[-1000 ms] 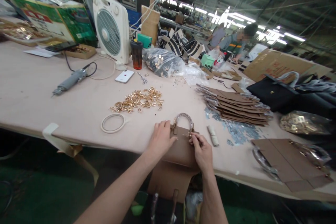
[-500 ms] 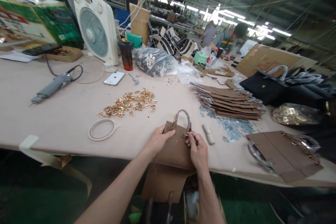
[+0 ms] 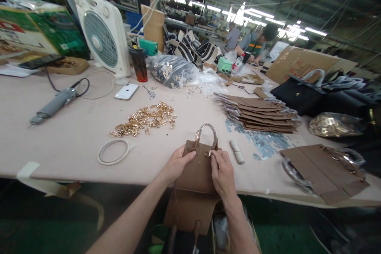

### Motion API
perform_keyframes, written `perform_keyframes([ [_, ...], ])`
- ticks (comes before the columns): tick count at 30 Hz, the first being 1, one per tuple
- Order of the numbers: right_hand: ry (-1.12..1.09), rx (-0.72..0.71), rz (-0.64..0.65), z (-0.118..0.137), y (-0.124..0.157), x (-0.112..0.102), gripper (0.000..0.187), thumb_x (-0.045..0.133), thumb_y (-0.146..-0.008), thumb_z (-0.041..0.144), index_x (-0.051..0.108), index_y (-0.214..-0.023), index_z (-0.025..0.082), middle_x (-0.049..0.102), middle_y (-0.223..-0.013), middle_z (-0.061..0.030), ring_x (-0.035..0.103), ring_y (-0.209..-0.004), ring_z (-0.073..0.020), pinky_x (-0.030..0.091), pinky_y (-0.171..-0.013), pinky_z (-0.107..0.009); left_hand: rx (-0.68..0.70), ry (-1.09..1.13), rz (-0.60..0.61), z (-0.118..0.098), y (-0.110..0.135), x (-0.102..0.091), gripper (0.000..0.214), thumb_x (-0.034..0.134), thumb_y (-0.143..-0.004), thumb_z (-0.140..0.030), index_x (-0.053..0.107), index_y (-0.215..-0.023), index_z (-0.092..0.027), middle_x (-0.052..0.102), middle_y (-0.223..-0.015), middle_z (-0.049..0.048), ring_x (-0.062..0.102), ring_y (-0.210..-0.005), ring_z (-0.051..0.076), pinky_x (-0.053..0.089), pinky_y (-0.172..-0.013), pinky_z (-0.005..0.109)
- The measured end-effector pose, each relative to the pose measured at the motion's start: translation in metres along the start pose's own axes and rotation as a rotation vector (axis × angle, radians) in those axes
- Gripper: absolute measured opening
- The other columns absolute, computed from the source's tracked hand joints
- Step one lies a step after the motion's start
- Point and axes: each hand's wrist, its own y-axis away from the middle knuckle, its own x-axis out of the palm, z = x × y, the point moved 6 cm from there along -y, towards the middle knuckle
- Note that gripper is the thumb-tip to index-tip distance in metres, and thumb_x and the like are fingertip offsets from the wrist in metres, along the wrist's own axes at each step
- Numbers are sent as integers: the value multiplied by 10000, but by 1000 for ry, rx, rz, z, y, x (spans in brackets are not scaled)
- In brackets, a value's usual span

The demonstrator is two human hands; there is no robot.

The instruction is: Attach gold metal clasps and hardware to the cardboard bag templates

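Observation:
A brown leather bag panel (image 3: 198, 170) with a wrapped loop handle (image 3: 206, 131) lies over the table's near edge, and its lower part hangs down off the table. My left hand (image 3: 176, 162) grips the panel's left edge, thumb on top. My right hand (image 3: 220, 170) pinches a small gold metal fitting (image 3: 208, 153) at the panel's upper right, below the handle. A heap of gold metal fittings (image 3: 145, 118) lies on the table to the far left of the panel.
A tape ring (image 3: 112, 152) and a small roll (image 3: 237, 151) flank the panel. Stacked brown panels (image 3: 262, 113) and more panels (image 3: 324, 170) lie to the right. A power tool (image 3: 52, 105), phone (image 3: 126, 91), fan (image 3: 101, 35) and cup (image 3: 138, 63) stand at the back left. People work far off.
My left hand has gone from lying flat on the panel to gripping its left edge. The panel has been drawn slightly nearer. My right hand stays pinched at the fitting.

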Motion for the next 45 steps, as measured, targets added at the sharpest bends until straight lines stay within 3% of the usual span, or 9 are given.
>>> perform_keyframes([
  [4, 27, -64, 57, 1, -1, 0, 384, 528, -1033, 272, 634, -1402, 275, 648, -1184, -129, 623, -1135, -269, 536, -1014, -455, 17, -27, 9, 0, 0, 0, 488, 751, -884, -436, 656, -1278, -166, 765, -1130, 99, 713, -966, 233, 550, -911, 362],
  [10, 5, -74, 61, -2, -8, -5, 349, 545, -1036, 284, 678, -1357, 321, 720, -1228, -88, 672, -1154, -254, 553, -1047, -446, 45, -86, 15, -3, 0, -1, 500, 743, -893, -441, 651, -1301, -166, 759, -1135, 93, 696, -1000, 237, 545, -915, 352],
  [18, -49, -117, 187, -3, -17, -3, 341, 545, -1029, 256, 729, -1304, 338, 756, -1192, -74, 711, -1103, -241, 591, -986, -416, 50, -83, 12, -7, 4, 3, 468, 738, -893, -440, 661, -1256, -156, 758, -1126, 93, 694, -970, 229, 545, -900, 343],
  [26, -56, -121, 224, -6, -19, 0, 342, 562, -1019, 267, 726, -1308, 353, 751, -1169, -75, 713, -1071, -237, 609, -943, -400, 62, -81, 37, -6, 2, 3, 409, 737, -894, -416, 668, -1206, -160, 755, -1135, 82, 691, -990, 224, 532, -920, 334],
  [38, 275, -182, 203, -9, -13, 17, 441, 485, -1022, 178, 667, -1395, 327, 736, -1194, -99, 702, -1061, -242, 600, -885, -358, 50, -39, -9, -2, -3, -2, 425, 792, -840, -425, 683, -1153, -158, 765, -1100, 80, 692, -973, 222, 535, -918, 347],
  [45, 327, -343, 340, -4, -18, 12, 578, 467, -979, 56, 569, -1487, 313, 707, -1266, -100, 683, -1137, -236, 602, -916, -345, -6, 20, -43, 1, -3, -6, 456, 821, -807, -423, 687, -1144, -145, 771, -1075, 91, 699, -935, 217, 537, -895, 340],
])
